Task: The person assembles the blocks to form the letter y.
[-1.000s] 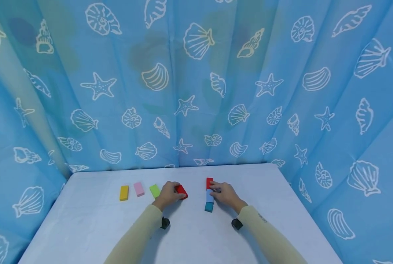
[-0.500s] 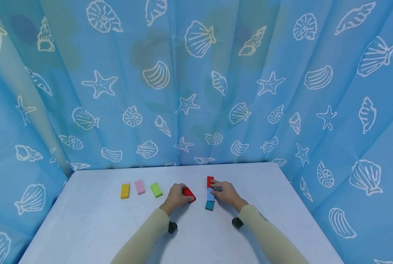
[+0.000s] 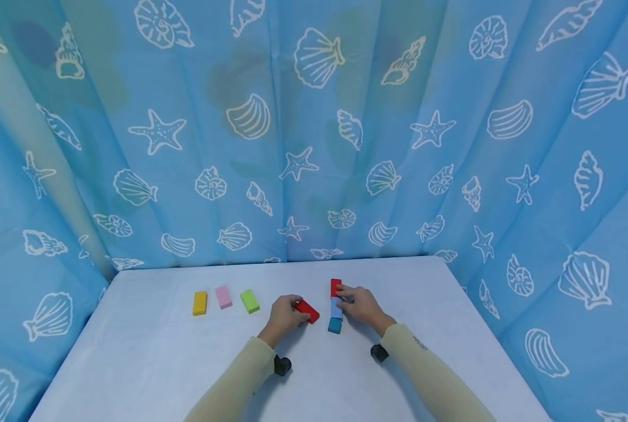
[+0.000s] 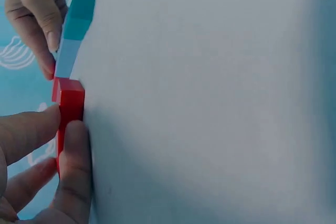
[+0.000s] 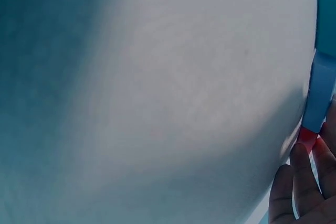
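My left hand (image 3: 286, 316) pinches a red rectangular block (image 3: 309, 312) between thumb and fingers, just above or on the table. To its right, a row runs front to back: a second red block (image 3: 335, 286) at the far end, a light blue block (image 3: 336, 308) in the middle and a teal block (image 3: 334, 325) nearest me, slightly skewed. My right hand (image 3: 364, 306) holds the far end of the row, fingers at the red block and thumb by the light blue one. In the right wrist view, fingertips (image 5: 302, 161) partly hide that red block. The held block is apart from the row in the head view.
Yellow (image 3: 200, 303), pink (image 3: 223, 297) and lime green (image 3: 249, 301) blocks lie apart on the left of the white table (image 3: 150, 351). A blue curtain (image 3: 272, 152) with shell prints stands behind the table and along both sides.
My left hand has carried the red block rightward, closer to the row, and turned it somewhat. The lime green block has come fully into view. My right hand stays at the row.
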Motion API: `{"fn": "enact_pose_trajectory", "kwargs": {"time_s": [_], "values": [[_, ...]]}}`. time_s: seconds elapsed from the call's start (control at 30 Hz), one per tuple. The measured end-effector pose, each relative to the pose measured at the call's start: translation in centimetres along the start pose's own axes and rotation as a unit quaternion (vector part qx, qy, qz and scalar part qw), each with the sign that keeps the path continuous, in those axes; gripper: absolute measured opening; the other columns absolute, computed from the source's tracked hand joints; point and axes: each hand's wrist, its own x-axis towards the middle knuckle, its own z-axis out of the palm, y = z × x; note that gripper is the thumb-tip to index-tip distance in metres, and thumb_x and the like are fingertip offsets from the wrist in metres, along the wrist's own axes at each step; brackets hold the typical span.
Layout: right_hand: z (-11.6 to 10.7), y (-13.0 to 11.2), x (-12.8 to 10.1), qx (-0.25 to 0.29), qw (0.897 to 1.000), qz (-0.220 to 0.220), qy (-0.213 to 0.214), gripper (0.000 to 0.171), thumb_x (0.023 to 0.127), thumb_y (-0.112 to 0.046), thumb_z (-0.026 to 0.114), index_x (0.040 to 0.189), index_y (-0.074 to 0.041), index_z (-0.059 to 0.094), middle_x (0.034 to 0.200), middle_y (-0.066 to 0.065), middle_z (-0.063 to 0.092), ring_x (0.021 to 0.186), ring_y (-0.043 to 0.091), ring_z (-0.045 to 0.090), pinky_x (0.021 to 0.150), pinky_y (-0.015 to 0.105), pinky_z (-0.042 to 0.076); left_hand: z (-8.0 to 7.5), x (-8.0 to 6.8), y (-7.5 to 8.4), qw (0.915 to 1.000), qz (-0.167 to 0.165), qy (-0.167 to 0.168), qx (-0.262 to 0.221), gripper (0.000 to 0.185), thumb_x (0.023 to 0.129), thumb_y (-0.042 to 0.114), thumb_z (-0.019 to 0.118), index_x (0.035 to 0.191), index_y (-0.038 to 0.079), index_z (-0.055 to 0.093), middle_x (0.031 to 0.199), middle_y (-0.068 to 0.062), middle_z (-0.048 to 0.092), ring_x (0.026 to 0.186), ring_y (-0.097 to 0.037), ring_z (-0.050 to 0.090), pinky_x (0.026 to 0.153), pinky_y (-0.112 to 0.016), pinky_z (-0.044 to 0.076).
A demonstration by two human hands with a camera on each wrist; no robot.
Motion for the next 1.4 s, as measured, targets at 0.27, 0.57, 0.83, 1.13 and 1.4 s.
{"fn": "enact_pose_trajectory", "kwargs": {"time_s": [0.27,0.57,0.83,1.13,1.4], "values": [[0.0,-0.1,0.1,0.005,1.000,0.000,0.000,0.039,0.085,-0.024,0.066,0.123,-0.019,0.061,0.135,-0.004,0.052,0.131,0.025,0.041,0.101,0.044,0.040,0.7,-0.1,0.6,0.9991,0.021,0.022,0.029,0.048,0.072,0.016,0.078,0.115,0.007,0.059,0.104,-0.010,0.059,0.091,-0.021,0.053,0.073,-0.033,0.053],[-0.1,-0.1,0.4,-0.005,1.000,0.007,-0.003,0.040,0.085,-0.025,0.066,0.124,-0.022,0.059,0.136,-0.004,0.051,0.131,0.025,0.041,0.100,0.043,0.041,1.7,-0.6,1.5,0.9987,0.010,0.032,0.038,0.050,0.068,0.014,0.080,0.114,0.008,0.059,0.106,-0.009,0.059,0.093,-0.021,0.053,0.080,-0.036,0.053],[-0.1,0.1,0.3,0.000,1.000,0.001,0.003,0.039,0.084,-0.025,0.066,0.123,-0.021,0.060,0.136,-0.003,0.052,0.131,0.026,0.042,0.100,0.044,0.042,1.9,-0.5,1.7,0.9986,0.008,0.032,0.042,0.048,0.069,0.015,0.080,0.112,0.009,0.059,0.104,-0.009,0.059,0.091,-0.021,0.053,0.080,-0.036,0.053],[-0.1,0.1,0.3,-0.004,1.000,0.002,0.001,0.039,0.084,-0.026,0.066,0.123,-0.021,0.060,0.135,-0.005,0.052,0.131,0.024,0.042,0.100,0.043,0.041,2.2,-0.7,1.9,0.9980,0.016,0.038,0.049,0.050,0.067,0.015,0.081,0.111,0.008,0.059,0.105,-0.009,0.059,0.092,-0.020,0.053,0.079,-0.035,0.053],[-0.2,-0.1,0.0,0.000,1.000,0.001,-0.002,0.041,0.084,-0.024,0.067,0.124,-0.019,0.060,0.136,-0.002,0.052,0.130,0.027,0.042,0.099,0.045,0.041,2.1,-0.9,2.2,0.9977,0.010,0.036,0.056,0.049,0.067,0.016,0.081,0.110,0.008,0.060,0.104,-0.010,0.059,0.092,-0.021,0.052,0.079,-0.037,0.053]]}}
